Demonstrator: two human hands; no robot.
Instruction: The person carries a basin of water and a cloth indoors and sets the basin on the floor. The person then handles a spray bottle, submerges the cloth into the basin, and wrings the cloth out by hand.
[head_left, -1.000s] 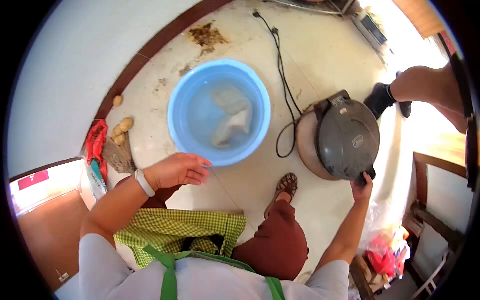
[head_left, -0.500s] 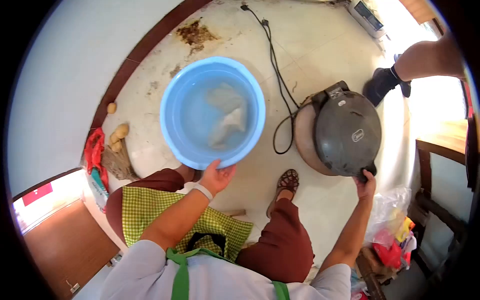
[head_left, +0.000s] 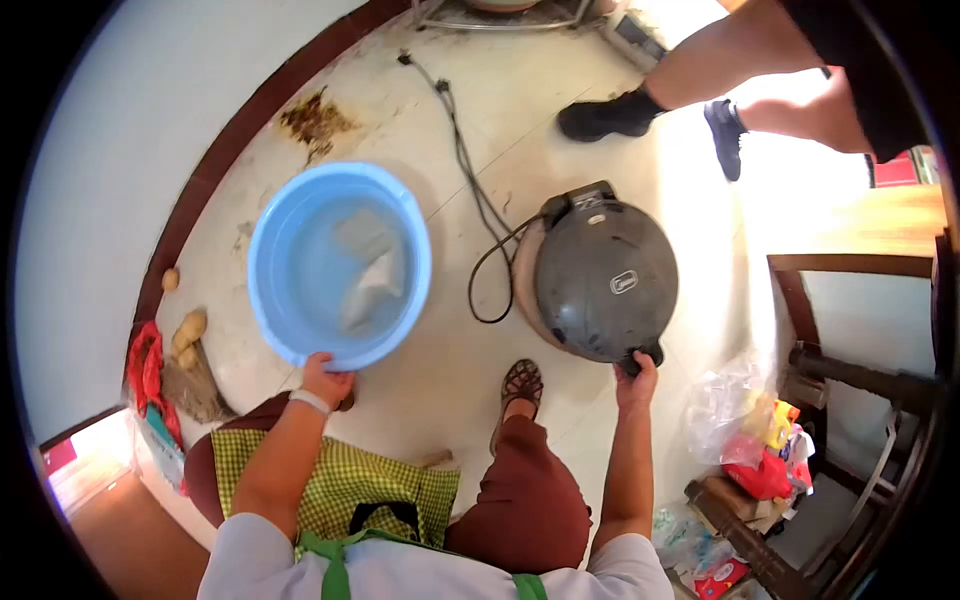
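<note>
My left hand (head_left: 327,382) is closed on the near rim of a light blue plastic basin (head_left: 262,290), fingers over the edge. Water fills part of the basin, and a pale cloth (head_left: 368,275) lies soaking in it. Off to the right, my right hand (head_left: 637,384) grips the black front handle of a round, dark electric griddle (head_left: 610,285) with its lid down. Beneath the griddle is a round, pale base (head_left: 530,285), mostly covered. A black power cord (head_left: 463,150) loops from the griddle's back across the floor, its plug lying loose.
Another person's legs in black shoes (head_left: 610,117) stand at the upper right. Potatoes (head_left: 187,335) and a red plastic bag (head_left: 145,370) lie by the left wall. Plastic bags (head_left: 735,405) and a wooden frame (head_left: 850,380) are at right. A brown stain (head_left: 315,122) marks the floor.
The view has shifted, so basin and griddle appear further left and a little lower. More of the other person's legs shows, further into the scene. Both my hands keep their holds.
</note>
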